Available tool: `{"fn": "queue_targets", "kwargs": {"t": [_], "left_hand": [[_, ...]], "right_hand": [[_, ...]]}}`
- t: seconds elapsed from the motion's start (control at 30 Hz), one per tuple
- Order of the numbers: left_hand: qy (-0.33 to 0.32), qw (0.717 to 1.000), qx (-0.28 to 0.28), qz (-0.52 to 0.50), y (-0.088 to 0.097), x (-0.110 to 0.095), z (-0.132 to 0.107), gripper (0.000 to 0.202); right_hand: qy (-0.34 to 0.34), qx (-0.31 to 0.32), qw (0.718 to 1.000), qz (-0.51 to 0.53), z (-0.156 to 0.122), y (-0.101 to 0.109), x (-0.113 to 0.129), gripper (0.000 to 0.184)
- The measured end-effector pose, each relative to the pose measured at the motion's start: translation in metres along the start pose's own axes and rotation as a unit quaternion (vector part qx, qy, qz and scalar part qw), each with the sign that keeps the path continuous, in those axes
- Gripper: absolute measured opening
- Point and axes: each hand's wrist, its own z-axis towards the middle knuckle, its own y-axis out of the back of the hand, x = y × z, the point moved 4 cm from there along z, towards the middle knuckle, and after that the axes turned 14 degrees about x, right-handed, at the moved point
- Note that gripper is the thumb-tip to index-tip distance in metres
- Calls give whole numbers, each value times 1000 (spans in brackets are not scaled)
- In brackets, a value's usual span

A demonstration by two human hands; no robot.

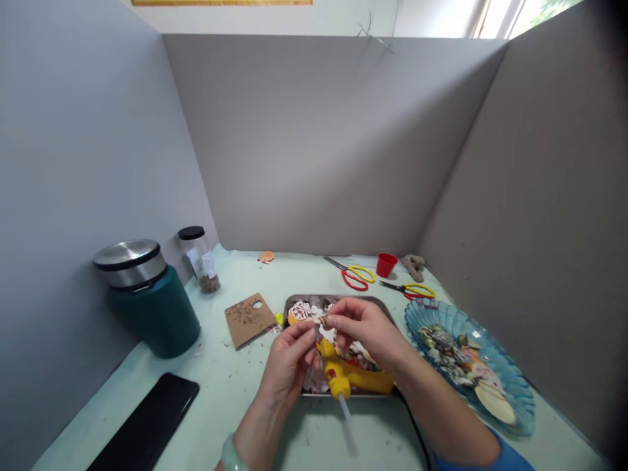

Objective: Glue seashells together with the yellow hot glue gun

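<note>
Thumb and fingertips of my left hand [289, 356] are pinched just left of the glue gun's nozzle; whatever they hold is too small to make out. My right hand [366, 327] is closed in a pinch close by, with a small brown-and-white piece [322, 320] at its fingertips. The two hands' fingertips nearly meet. Beneath them, a yellow glue gun [338, 378] lies across a metal tray [286, 313], a clear glue stick [345, 409] sticking out of its back. Shells and small pieces fill the tray, partly hidden by my hands.
A blue dish [524, 409] of shells stands right. Behind are scissors [360, 275], more scissors [417, 291], a red cup [386, 264] and driftwood [413, 265]. Leftward are a cardboard piece [248, 320], jar [199, 258], teal flask [157, 314] and phone [147, 425]. Grey panels enclose the table.
</note>
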Motion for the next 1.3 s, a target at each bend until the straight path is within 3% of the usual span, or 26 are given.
{"fn": "queue_targets", "kwargs": {"t": [0.27,0.97,1.3], "left_hand": [[8,1000,2,8,-2,0,-2,29],[10,1000,11,12,-2,0,-1,26],[10,1000,0,12,-1,0,-2,27]], "right_hand": [[2,-24,999,-45,0,0,3,21],[51,-13,980,-191,-3,-3,2,4],[83,-40,944,-317,-7,-4,9,2]]}}
